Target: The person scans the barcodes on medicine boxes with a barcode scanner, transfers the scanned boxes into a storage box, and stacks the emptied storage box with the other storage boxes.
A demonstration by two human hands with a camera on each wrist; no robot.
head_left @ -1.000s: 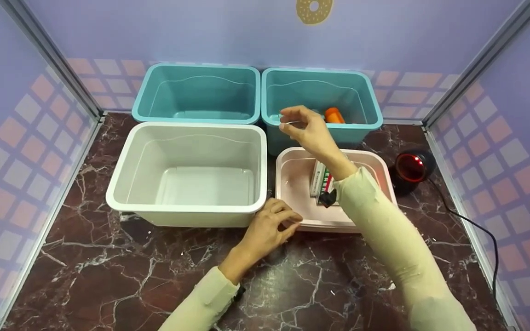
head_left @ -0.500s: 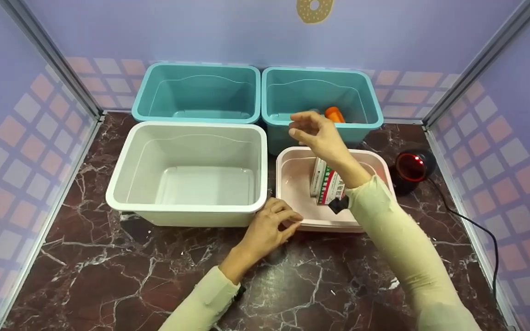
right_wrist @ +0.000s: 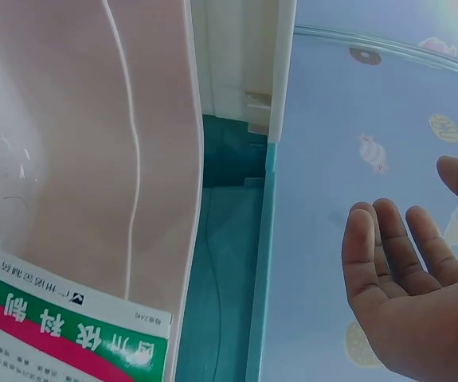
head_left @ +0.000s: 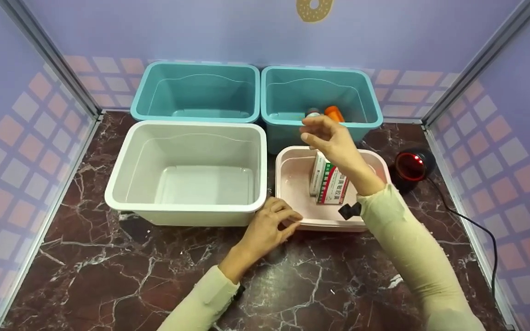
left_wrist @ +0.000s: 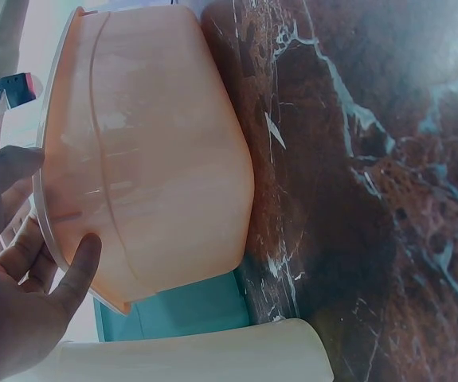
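Note:
My left hand [head_left: 267,230] is at the near left corner of the pink bin [head_left: 295,184], pinching its rim. In the left wrist view the thumb lies on the bin's outer wall [left_wrist: 165,151] and the fingers reach the rim. My right hand [head_left: 334,140] hovers over the bin's far side, fingers loosely bent, holding nothing. Inside the pink bin stands a medicine box [head_left: 332,186] with green and red stripes, beside a whiter box [head_left: 315,177]. The teal bin [head_left: 320,73] behind the right hand contains an orange bottle [head_left: 334,113] and a dark-capped item [head_left: 313,111].
A large white bin [head_left: 182,208] stands left of the pink one, with another teal bin [head_left: 196,66] behind it. Right of the pink bin sits a black device [head_left: 412,168] with a red light, its cable [head_left: 469,223] running along the right wall.
My right hand has drawn back from over the teal bin, moving right and toward me. More of the medicine boxes and the dark-capped item now shows. The left hand stays put.

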